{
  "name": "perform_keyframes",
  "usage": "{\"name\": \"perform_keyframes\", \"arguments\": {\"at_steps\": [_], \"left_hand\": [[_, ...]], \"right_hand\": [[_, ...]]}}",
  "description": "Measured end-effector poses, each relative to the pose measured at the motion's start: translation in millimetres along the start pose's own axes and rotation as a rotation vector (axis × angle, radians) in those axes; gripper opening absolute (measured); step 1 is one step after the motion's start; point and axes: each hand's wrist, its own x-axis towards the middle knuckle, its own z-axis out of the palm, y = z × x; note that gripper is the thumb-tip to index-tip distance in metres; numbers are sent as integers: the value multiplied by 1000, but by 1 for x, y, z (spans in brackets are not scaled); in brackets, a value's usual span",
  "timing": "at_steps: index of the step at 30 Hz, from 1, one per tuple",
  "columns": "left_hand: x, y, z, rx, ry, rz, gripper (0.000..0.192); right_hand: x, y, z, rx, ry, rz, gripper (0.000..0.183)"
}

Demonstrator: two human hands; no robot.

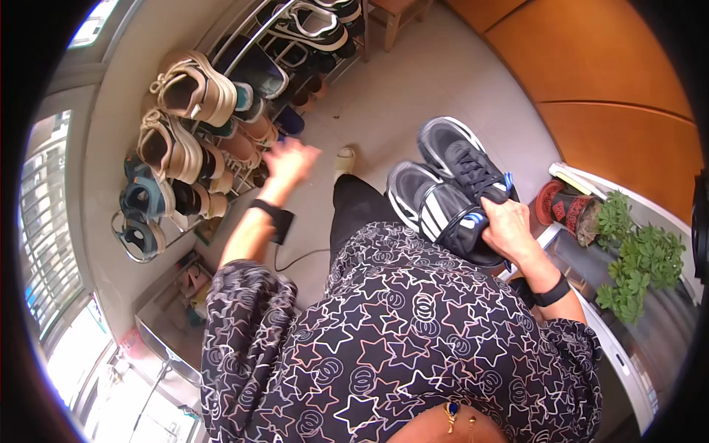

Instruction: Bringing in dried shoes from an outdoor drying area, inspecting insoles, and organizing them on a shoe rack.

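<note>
My right hand [507, 230] grips a pair of black sneakers together near their collars. The nearer sneaker [435, 205] shows white side stripes, and the farther sneaker [460, 152] has dark laces; blue-and-white tabs stick up beside my fingers. The pair hangs in front of my right side, toes pointing away from me. My left hand [292, 160] is blurred and reaches out beside the shoe rack [260, 27]. Nothing shows in it, and its fingers look loosely spread. Beige sneakers [194, 91] and blue-grey sandals [144, 194] stand on the rack to its left.
A potted plant [642, 255] and a red-and-black pot [570, 210] stand by a white-framed cabinet [615, 354] on my right. Orange wooden panels [598, 55] rise beyond. A wooden stool [396, 19] stands past the rack. A thin cable [302, 257] crosses the floor.
</note>
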Motion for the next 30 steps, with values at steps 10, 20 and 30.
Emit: {"name": "perform_keyframes", "arguments": {"at_steps": [10, 20, 30], "left_hand": [[-61, 98, -81, -195, 379, 665, 55], [-57, 96, -135, -885, 1223, 715, 51], [-17, 72, -110, -550, 1140, 434, 45]], "right_hand": [[-5, -6, -4, 48, 51, 63, 18], [4, -26, 0, -29, 157, -175, 22], [-1, -23, -2, -173, -10, -241, 27]]}}
